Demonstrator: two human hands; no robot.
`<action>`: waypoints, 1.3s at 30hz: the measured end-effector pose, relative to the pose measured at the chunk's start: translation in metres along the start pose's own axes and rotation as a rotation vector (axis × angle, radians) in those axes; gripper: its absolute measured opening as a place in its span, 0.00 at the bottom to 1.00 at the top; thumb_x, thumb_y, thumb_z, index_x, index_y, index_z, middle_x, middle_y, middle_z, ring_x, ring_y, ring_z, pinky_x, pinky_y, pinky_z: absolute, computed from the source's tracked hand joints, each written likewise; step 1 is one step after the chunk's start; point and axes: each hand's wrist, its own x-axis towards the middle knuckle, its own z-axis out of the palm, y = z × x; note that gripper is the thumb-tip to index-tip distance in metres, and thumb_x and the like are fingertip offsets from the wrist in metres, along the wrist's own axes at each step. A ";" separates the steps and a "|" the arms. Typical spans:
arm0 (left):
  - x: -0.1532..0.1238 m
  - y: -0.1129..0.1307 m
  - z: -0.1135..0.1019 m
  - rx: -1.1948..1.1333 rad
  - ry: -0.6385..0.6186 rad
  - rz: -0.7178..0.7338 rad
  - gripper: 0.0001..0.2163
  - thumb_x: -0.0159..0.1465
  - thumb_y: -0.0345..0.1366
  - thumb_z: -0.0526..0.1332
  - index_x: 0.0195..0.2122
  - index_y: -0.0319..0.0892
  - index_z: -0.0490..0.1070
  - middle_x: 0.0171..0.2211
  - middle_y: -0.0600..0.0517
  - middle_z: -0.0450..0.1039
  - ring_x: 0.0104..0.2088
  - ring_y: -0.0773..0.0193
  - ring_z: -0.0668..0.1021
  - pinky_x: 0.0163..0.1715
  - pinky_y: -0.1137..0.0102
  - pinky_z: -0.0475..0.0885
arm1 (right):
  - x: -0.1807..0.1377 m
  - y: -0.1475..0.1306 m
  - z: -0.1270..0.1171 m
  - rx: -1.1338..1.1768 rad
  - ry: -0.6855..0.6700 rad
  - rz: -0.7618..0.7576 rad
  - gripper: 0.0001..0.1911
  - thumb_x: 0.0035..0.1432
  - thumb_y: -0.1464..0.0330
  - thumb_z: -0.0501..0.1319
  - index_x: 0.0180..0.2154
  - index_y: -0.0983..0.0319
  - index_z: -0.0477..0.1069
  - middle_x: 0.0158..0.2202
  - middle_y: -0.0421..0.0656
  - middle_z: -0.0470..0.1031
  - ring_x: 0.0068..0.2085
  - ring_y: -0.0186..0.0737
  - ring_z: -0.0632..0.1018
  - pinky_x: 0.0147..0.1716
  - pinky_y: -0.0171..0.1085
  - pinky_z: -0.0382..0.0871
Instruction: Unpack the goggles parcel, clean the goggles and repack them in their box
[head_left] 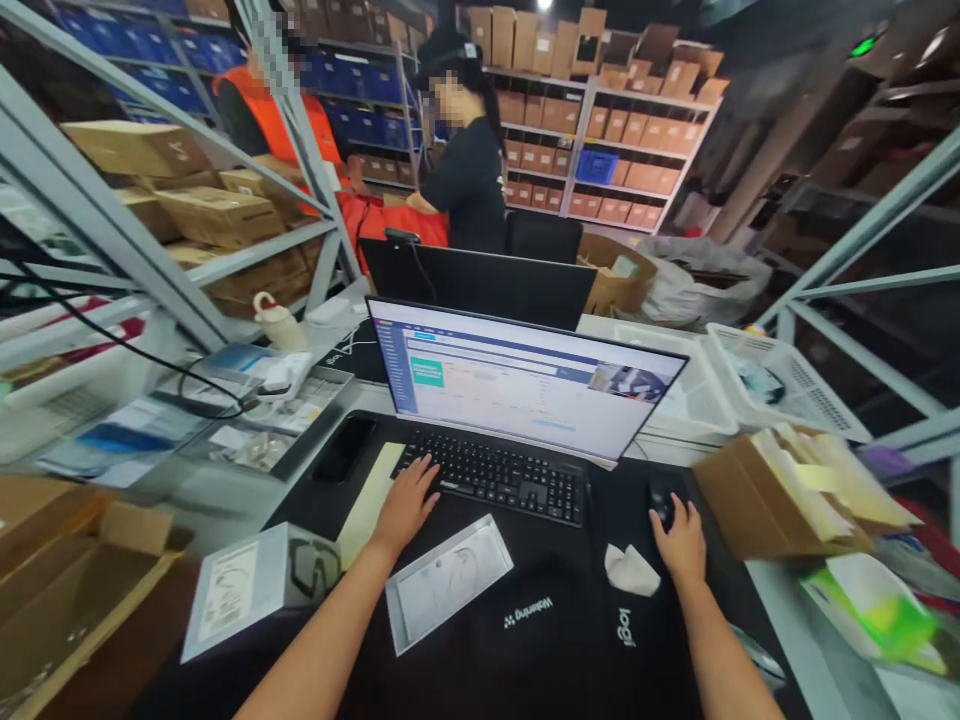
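Observation:
My left hand (406,501) lies flat with its fingers stretched onto the left end of a black keyboard (501,477). My right hand (680,538) is curled over a black mouse (660,497) on the black desk mat (555,620). A lit monitor (525,380) stands just behind the keyboard. Between my forearms lies a flat clear packet (448,580). A crumpled white tissue (630,570) sits left of my right wrist. A black phone (345,448) lies left of the keyboard.
A small white box (255,585) lies at the mat's left edge, an open cardboard box (60,560) beyond it. A carton of papers (787,490) and white baskets (780,385) stand right. Two people work behind a second monitor (480,280). Metal shelving with cartons flanks both sides.

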 end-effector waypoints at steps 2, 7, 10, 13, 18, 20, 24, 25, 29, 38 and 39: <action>-0.007 -0.006 0.010 0.043 -0.018 0.051 0.23 0.68 0.38 0.55 0.63 0.39 0.68 0.67 0.42 0.64 0.66 0.46 0.68 0.64 0.49 0.66 | 0.005 0.002 0.014 -0.025 0.009 -0.024 0.38 0.62 0.49 0.50 0.62 0.69 0.66 0.65 0.65 0.59 0.63 0.69 0.67 0.59 0.61 0.63; -0.015 -0.009 0.027 0.094 -0.040 0.155 0.24 0.68 0.38 0.57 0.65 0.40 0.66 0.68 0.43 0.62 0.67 0.49 0.66 0.67 0.52 0.62 | 0.009 0.012 0.034 -0.154 0.069 -0.191 0.36 0.64 0.50 0.47 0.61 0.67 0.68 0.65 0.62 0.61 0.61 0.65 0.71 0.55 0.57 0.69; -0.015 -0.008 0.034 0.093 -0.036 0.174 0.25 0.69 0.39 0.57 0.66 0.42 0.64 0.69 0.44 0.61 0.69 0.51 0.64 0.69 0.52 0.57 | 0.010 0.017 0.035 -0.146 0.074 -0.259 0.35 0.65 0.51 0.46 0.60 0.67 0.69 0.64 0.61 0.62 0.61 0.64 0.70 0.56 0.56 0.70; -0.016 -0.008 0.037 0.092 -0.018 0.138 0.25 0.69 0.40 0.56 0.67 0.43 0.63 0.70 0.44 0.59 0.70 0.50 0.61 0.70 0.51 0.53 | 0.009 0.018 0.033 -0.135 0.068 -0.281 0.34 0.65 0.51 0.47 0.60 0.67 0.69 0.64 0.61 0.62 0.60 0.64 0.71 0.56 0.56 0.70; -0.019 -0.003 0.036 0.104 0.007 0.039 0.25 0.70 0.40 0.54 0.67 0.40 0.63 0.70 0.42 0.58 0.69 0.46 0.62 0.68 0.48 0.55 | 0.009 0.015 0.030 -0.117 0.043 -0.257 0.35 0.64 0.49 0.48 0.61 0.66 0.69 0.66 0.60 0.61 0.61 0.65 0.71 0.56 0.57 0.71; -0.019 0.000 0.036 0.102 0.002 0.027 0.25 0.70 0.40 0.54 0.67 0.40 0.63 0.70 0.42 0.59 0.69 0.47 0.62 0.68 0.48 0.55 | 0.008 0.014 0.030 -0.115 0.012 -0.227 0.35 0.64 0.49 0.48 0.62 0.65 0.68 0.67 0.59 0.60 0.62 0.66 0.70 0.54 0.57 0.72; -0.018 0.002 0.036 0.095 -0.011 0.014 0.25 0.70 0.40 0.54 0.66 0.38 0.64 0.70 0.42 0.58 0.69 0.47 0.62 0.68 0.48 0.54 | 0.008 0.013 0.028 -0.122 -0.031 -0.196 0.35 0.64 0.49 0.48 0.62 0.62 0.68 0.68 0.57 0.58 0.62 0.65 0.70 0.53 0.57 0.73; -0.018 0.002 0.036 0.094 -0.014 0.012 0.25 0.70 0.41 0.54 0.66 0.38 0.64 0.70 0.42 0.58 0.69 0.47 0.62 0.69 0.49 0.54 | 0.008 0.013 0.027 -0.124 -0.033 -0.197 0.35 0.64 0.48 0.48 0.62 0.62 0.68 0.68 0.56 0.58 0.63 0.65 0.70 0.53 0.57 0.73; -0.017 0.003 0.036 0.089 -0.011 -0.005 0.25 0.70 0.41 0.53 0.66 0.37 0.65 0.70 0.41 0.58 0.69 0.46 0.62 0.69 0.48 0.53 | 0.008 0.013 0.028 -0.121 -0.041 -0.197 0.35 0.64 0.48 0.48 0.62 0.62 0.68 0.69 0.56 0.58 0.64 0.65 0.68 0.53 0.57 0.73; -0.017 0.002 0.038 0.054 0.036 -0.034 0.25 0.69 0.41 0.55 0.65 0.36 0.64 0.69 0.38 0.60 0.68 0.46 0.64 0.68 0.50 0.57 | 0.000 0.000 0.018 0.054 0.170 -0.179 0.39 0.62 0.52 0.54 0.64 0.74 0.61 0.66 0.67 0.59 0.65 0.69 0.65 0.55 0.61 0.68; -0.018 0.002 0.038 0.052 0.049 -0.051 0.26 0.69 0.41 0.56 0.66 0.36 0.63 0.69 0.37 0.60 0.69 0.45 0.63 0.68 0.50 0.57 | -0.004 -0.011 0.013 0.086 0.262 -0.168 0.37 0.63 0.55 0.54 0.64 0.75 0.62 0.64 0.68 0.61 0.64 0.67 0.66 0.56 0.61 0.67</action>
